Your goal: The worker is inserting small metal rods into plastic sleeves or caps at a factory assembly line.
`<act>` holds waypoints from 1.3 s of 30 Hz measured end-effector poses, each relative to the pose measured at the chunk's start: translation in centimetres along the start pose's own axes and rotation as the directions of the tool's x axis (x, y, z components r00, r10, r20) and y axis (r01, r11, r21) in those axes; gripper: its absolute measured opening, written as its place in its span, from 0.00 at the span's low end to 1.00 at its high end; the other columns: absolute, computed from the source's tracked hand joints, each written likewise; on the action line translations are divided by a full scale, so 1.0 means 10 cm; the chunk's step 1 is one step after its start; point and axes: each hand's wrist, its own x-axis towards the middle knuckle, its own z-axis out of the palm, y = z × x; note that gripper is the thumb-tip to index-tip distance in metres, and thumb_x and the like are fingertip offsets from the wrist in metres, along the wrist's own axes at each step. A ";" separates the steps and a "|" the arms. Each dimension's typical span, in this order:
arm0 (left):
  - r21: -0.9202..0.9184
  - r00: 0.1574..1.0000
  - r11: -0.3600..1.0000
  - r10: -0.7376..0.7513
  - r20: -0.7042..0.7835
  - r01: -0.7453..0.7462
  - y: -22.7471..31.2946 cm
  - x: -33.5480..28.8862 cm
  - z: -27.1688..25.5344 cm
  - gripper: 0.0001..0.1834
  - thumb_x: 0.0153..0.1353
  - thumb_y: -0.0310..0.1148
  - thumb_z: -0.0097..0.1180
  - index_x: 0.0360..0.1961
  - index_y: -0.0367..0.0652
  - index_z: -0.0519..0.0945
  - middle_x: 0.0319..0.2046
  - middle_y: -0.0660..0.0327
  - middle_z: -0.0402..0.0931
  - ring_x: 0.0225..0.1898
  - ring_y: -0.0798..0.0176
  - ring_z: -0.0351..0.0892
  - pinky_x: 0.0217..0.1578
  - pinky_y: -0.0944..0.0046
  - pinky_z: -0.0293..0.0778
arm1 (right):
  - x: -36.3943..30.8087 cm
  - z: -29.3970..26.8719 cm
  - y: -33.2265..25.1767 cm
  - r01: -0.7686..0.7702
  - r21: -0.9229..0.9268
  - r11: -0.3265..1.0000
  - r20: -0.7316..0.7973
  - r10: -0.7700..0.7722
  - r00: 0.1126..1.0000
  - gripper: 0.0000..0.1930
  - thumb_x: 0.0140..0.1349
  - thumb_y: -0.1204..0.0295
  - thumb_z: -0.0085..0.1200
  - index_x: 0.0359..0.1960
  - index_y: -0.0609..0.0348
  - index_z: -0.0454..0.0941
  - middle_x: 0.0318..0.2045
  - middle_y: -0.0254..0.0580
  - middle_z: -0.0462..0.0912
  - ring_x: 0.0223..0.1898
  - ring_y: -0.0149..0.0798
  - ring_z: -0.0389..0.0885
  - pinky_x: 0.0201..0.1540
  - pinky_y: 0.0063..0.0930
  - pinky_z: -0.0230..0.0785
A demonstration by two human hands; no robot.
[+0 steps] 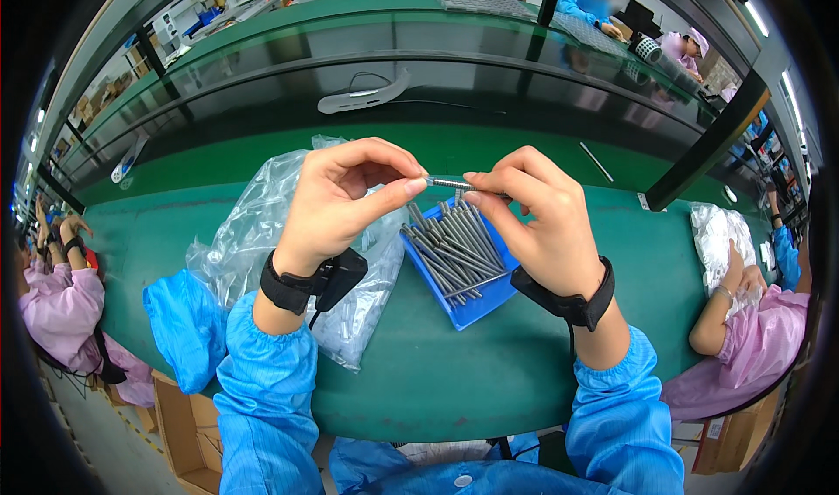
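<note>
A thin, ribbed metal rod (450, 183) spans the gap between my two hands, held roughly level. My left hand (341, 193) pinches its left end between thumb and forefinger. At the other end, my right hand (546, 220) grips it with thumb and fingertips, hiding that end. Just below the hands, a blue plastic bin (472, 317) holds several similar grey metal rods (450, 255), lying in a loose pile. Clear plastic bags (253, 224) lie crumpled under and beside my left hand, with small pale pieces inside the lower one.
A blue cloth bundle (185, 325) lies left of the bags. Behind the green table (437, 381) runs a dark conveyor (262, 84) with a curved grey-white piece (363, 97) on it. A single rod (597, 162) lies at the far right. Co-workers sit on both sides and across.
</note>
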 end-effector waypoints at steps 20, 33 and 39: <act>-0.030 0.974 0.991 0.123 -0.190 -0.131 -0.08 -0.03 0.21 0.14 0.53 0.16 0.62 0.42 0.34 0.78 0.38 0.54 0.80 0.39 0.64 0.80 0.43 0.67 0.77 | -0.01 0.04 -0.10 -0.133 0.155 0.979 0.065 0.124 0.990 0.06 0.54 0.76 0.62 0.31 0.64 0.79 0.24 0.42 0.76 0.24 0.37 0.78 0.27 0.28 0.69; -0.141 0.929 0.988 0.001 -0.369 -0.057 -0.23 -0.09 0.44 0.13 0.55 0.17 0.61 0.42 0.34 0.77 0.37 0.54 0.80 0.41 0.62 0.82 0.45 0.64 0.77 | -0.13 0.36 -0.01 -0.050 -0.041 0.998 -0.079 0.046 0.996 0.06 0.54 0.75 0.61 0.29 0.61 0.76 0.24 0.41 0.76 0.21 0.41 0.77 0.22 0.31 0.68; -0.143 0.931 0.986 0.025 -0.364 -0.083 -0.26 -0.10 0.45 0.12 0.55 0.17 0.61 0.41 0.34 0.77 0.37 0.55 0.80 0.40 0.62 0.82 0.45 0.64 0.77 | -0.13 0.38 -0.03 -0.120 0.179 0.977 -0.073 0.135 0.988 0.08 0.56 0.75 0.62 0.29 0.64 0.75 0.23 0.43 0.77 0.21 0.38 0.79 0.23 0.27 0.71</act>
